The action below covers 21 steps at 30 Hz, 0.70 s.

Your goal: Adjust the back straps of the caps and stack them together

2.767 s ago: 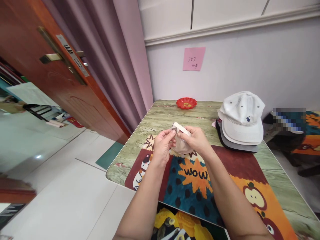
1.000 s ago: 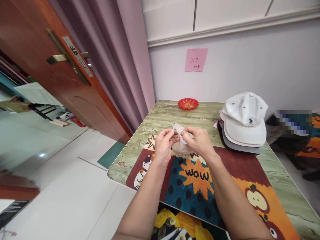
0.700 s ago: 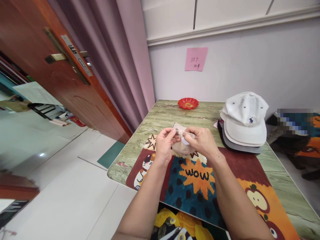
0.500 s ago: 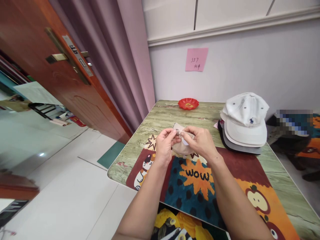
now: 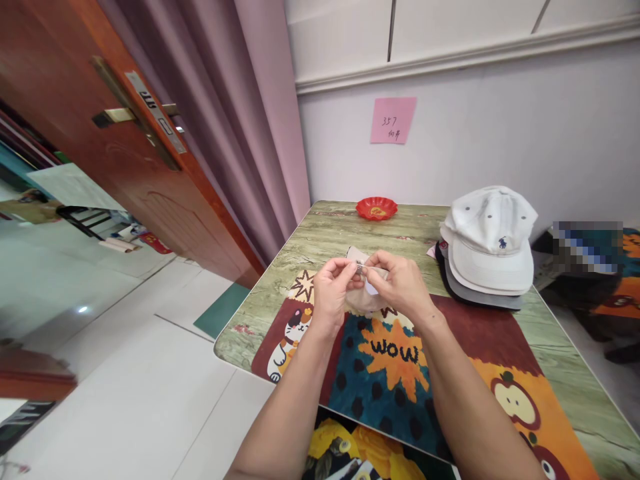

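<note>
Near the middle of the table, a beige cap lies between my hands over the top edge of a colourful mat. My left hand pinches a small metallic piece at the cap's strap, thumb against fingers. From the right, my right hand pinches the strap end close beside it, and the two sets of fingertips almost touch. Part of the cap is hidden behind my fingers. A stack of caps, with a white cap on top and darker ones beneath, sits to the right of my hands.
A red scalloped dish stands at the back of the wood-patterned table. The patterned mat lies under my forearms. A pink note is on the wall. To the left are a curtain and a brown door.
My fingertips have shifted slightly at the strap, and the metallic piece shows more clearly between them. The cap stack and dish have stayed in place.
</note>
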Each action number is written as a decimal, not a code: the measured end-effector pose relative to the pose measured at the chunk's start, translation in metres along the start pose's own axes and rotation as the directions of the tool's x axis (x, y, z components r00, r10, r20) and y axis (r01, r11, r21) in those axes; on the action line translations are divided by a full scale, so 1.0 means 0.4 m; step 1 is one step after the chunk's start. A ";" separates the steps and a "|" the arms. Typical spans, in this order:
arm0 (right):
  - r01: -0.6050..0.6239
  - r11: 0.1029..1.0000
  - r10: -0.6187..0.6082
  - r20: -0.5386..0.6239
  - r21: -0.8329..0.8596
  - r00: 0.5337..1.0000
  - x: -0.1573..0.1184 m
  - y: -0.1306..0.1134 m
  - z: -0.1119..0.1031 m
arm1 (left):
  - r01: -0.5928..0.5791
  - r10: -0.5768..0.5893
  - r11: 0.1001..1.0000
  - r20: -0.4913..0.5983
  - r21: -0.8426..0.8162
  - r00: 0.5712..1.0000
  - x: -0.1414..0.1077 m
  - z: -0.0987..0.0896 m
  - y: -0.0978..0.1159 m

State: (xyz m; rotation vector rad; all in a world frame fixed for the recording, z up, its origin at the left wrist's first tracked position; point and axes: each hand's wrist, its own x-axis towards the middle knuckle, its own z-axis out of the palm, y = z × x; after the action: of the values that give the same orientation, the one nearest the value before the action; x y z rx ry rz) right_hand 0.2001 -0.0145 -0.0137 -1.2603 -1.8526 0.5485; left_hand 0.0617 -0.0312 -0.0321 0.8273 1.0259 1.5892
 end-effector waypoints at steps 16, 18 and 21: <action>-0.061 0.998 0.061 0.083 -0.006 0.995 0.001 0.004 -0.045 | 0.017 -0.017 1.000 -0.011 0.023 1.000 -0.001 -0.002 -0.003; -0.060 0.998 0.058 0.087 0.013 0.995 0.001 0.002 -0.041 | 0.014 -0.013 1.000 -0.018 0.022 1.000 -0.002 -0.002 -0.004; -0.050 0.997 0.045 0.097 0.051 0.994 -0.001 -0.006 -0.034 | -0.003 0.003 1.000 -0.037 0.016 0.999 -0.002 -0.002 -0.004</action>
State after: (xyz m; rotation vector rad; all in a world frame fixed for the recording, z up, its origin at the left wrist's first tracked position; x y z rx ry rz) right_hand 0.2098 -0.0171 -0.0043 -1.2649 -1.8776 0.6906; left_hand 0.0617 -0.0321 -0.0341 0.8132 1.0660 1.6061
